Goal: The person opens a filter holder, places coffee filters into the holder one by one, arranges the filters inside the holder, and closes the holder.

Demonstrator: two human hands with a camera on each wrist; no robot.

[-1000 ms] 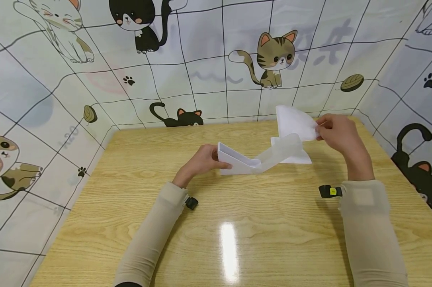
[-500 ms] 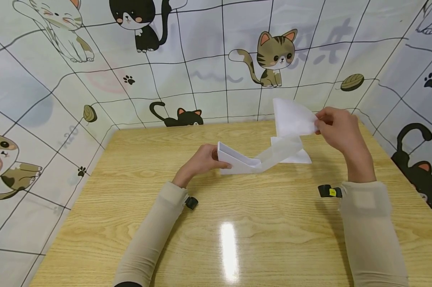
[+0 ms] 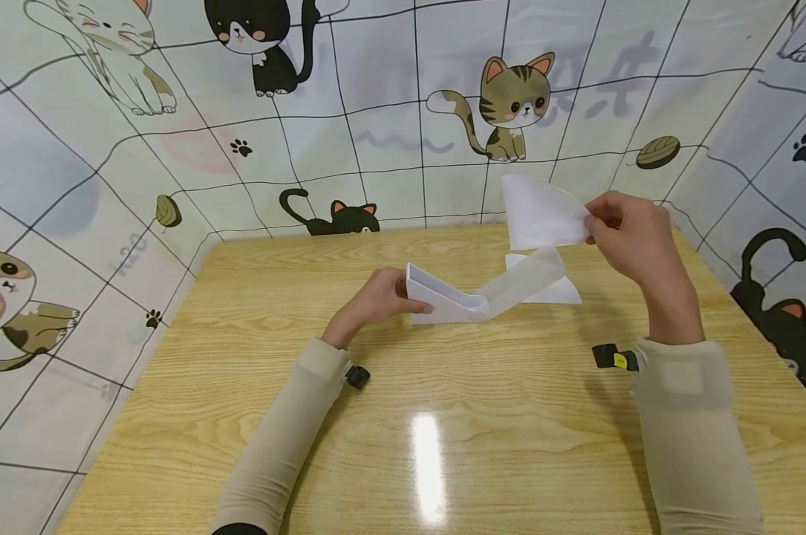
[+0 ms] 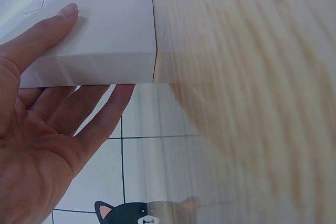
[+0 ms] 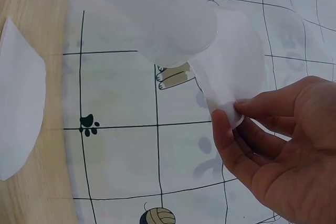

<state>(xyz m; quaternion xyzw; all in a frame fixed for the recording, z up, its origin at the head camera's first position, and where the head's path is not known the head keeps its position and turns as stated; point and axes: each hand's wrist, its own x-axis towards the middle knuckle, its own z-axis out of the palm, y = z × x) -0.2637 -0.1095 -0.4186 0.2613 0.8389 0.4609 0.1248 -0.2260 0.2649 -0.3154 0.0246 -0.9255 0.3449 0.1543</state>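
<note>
My left hand [image 3: 380, 297] grips the left end of a white open-ended packet [image 3: 436, 301] at mid-table, thumb on the near face. In the left wrist view the fingers pass beneath the packet [image 4: 113, 27]. A translucent flap [image 3: 526, 279] slants up and right from its other end. Up at the back right, my right hand [image 3: 633, 234] pinches the corner of a fan-shaped white paper piece [image 3: 543, 215] between thumb and fingertips, raised over the table. Behind the flap, a second white paper piece [image 3: 561, 292] lies on the table, its curved edge plain in the right wrist view.
The wooden table [image 3: 349, 446] ends at a cloth wall [image 3: 382, 141] with a cat and grid print behind it. Similar printed cloth stands along the left and right sides. A bright light reflection [image 3: 428, 468] shows on the near tabletop.
My right hand has risen and shifted slightly left with the fan-shaped paper piece, which now stands higher above the flap. My left hand and the packet have hardly moved.
</note>
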